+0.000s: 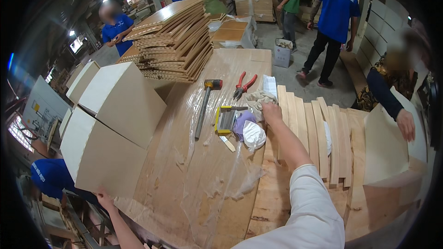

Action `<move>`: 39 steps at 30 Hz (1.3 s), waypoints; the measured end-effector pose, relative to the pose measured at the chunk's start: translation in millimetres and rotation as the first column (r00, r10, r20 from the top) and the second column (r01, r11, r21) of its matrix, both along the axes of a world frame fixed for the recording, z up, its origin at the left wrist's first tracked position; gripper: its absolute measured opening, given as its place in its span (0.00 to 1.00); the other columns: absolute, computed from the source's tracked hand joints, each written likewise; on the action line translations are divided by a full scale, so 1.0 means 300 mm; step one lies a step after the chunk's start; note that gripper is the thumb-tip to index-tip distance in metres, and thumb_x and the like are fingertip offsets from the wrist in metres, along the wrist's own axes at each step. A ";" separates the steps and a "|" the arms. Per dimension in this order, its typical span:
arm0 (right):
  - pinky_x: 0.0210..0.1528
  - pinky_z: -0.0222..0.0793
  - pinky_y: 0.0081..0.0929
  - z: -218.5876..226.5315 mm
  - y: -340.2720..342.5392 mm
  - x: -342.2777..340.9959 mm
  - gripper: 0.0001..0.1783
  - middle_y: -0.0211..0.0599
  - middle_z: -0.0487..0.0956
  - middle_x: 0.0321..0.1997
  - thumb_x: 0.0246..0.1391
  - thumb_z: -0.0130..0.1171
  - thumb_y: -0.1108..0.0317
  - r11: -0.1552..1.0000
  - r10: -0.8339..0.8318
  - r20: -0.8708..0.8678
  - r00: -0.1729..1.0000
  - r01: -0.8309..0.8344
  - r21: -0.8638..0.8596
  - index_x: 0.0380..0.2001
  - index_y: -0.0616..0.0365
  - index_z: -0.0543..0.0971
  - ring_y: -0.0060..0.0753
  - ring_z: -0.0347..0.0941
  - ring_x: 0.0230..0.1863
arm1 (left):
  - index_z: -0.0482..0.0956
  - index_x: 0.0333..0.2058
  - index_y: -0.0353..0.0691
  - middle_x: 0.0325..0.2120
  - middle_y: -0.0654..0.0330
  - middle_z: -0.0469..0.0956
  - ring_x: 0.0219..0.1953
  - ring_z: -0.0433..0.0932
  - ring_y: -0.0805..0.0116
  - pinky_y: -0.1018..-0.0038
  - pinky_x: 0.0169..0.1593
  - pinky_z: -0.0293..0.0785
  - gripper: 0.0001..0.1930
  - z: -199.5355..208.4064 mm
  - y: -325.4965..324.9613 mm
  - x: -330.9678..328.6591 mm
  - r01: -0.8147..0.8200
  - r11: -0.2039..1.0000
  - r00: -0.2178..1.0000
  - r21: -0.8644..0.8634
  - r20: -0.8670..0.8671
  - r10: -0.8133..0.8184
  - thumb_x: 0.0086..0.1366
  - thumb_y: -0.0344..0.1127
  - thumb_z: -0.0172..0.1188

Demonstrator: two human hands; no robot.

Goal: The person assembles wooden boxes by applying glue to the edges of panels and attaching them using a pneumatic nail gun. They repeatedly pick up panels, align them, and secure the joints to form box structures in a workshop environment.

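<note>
My right hand (272, 112) reaches far over the table, its fingers closed on a crumpled grey-beige cloth (259, 100). Beside the cloth lie pliers with red handles (244, 84), a hammer (206, 106), a yellow-framed tool or pack (225, 119), a purple cloth (243, 123), a white bundled cloth (254, 136) and a small pale brush-like piece (227, 144). At the lower left, my left hand (106, 200) grips the bottom edge of a large cream box-like furniture piece (110, 157); part of its fingers is hidden there.
Several curved wooden strips (314, 133) lie in a row at the right. A tall stack of wooden panels (175, 37) stands at the far left. Loose plastic film (240, 184) covers the table. A person's hand (406, 124) rests by a cream panel (387, 143); other workers stand around.
</note>
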State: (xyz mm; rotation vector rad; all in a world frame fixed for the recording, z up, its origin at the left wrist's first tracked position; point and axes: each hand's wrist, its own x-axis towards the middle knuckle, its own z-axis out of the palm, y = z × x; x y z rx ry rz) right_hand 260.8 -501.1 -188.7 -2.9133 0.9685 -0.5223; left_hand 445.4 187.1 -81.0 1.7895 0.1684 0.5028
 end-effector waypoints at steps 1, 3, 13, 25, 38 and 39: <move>0.36 0.75 0.43 0.033 -0.026 -0.046 0.17 0.47 0.78 0.38 0.52 0.54 0.66 0.998 -0.050 0.002 0.999 0.050 0.025 0.46 0.54 0.73 0.49 0.79 0.36 | 0.71 0.51 0.30 0.45 0.53 0.75 0.46 0.74 0.59 0.66 0.51 0.68 0.27 -0.021 -0.054 0.021 -0.091 0.958 0.995 0.273 -0.021 0.100 0.63 0.48 0.60; 0.38 0.74 0.43 0.110 0.008 -0.118 0.22 0.47 0.78 0.40 0.51 0.58 0.63 0.987 -0.116 0.041 0.992 0.110 0.120 0.50 0.53 0.71 0.49 0.78 0.37 | 0.73 0.50 0.30 0.47 0.52 0.74 0.48 0.74 0.58 0.65 0.53 0.67 0.25 0.008 -0.054 0.031 0.005 0.877 0.999 0.480 -0.046 0.020 0.63 0.46 0.60; 0.47 0.72 0.35 0.182 0.666 -0.919 0.29 0.46 0.78 0.46 0.49 0.62 0.65 0.857 -0.282 0.423 0.861 0.027 0.515 0.55 0.57 0.69 0.44 0.76 0.45 | 0.82 0.29 0.29 0.31 0.45 0.81 0.41 0.78 0.50 0.64 0.47 0.71 0.19 -0.011 0.013 -0.275 0.085 0.701 0.996 0.708 -0.067 -0.052 0.58 0.45 0.63; 0.58 0.63 0.42 0.075 1.119 -1.454 0.46 0.53 0.69 0.56 0.46 0.64 0.68 0.896 -0.295 -0.066 0.953 0.299 0.327 0.66 0.57 0.52 0.55 0.64 0.57 | 0.83 0.41 0.45 0.60 0.31 0.57 0.28 0.80 0.61 0.69 0.35 0.75 0.14 -0.023 0.081 -1.090 0.470 0.803 0.818 0.367 0.162 -0.553 0.53 0.36 0.67; 0.32 0.73 0.40 0.343 0.940 -1.472 0.18 0.50 0.79 0.27 0.41 0.58 0.68 0.916 -0.132 0.087 0.987 0.088 0.390 0.37 0.66 0.74 0.44 0.78 0.27 | 0.81 0.43 0.43 0.58 0.43 0.65 0.59 0.67 0.46 0.65 0.52 0.72 0.14 -0.041 0.208 -1.216 0.780 0.496 0.514 0.382 0.061 -0.856 0.56 0.32 0.66; 0.23 0.72 0.35 0.433 1.067 -1.324 0.17 0.42 0.76 0.22 0.42 0.59 0.70 0.716 -0.080 0.046 0.996 0.025 0.698 0.37 0.65 0.72 0.34 0.75 0.21 | 0.80 0.43 0.42 0.56 0.46 0.68 0.58 0.68 0.45 0.65 0.52 0.72 0.14 -0.023 0.312 -1.233 0.757 0.518 0.575 0.398 -0.030 -0.817 0.56 0.31 0.65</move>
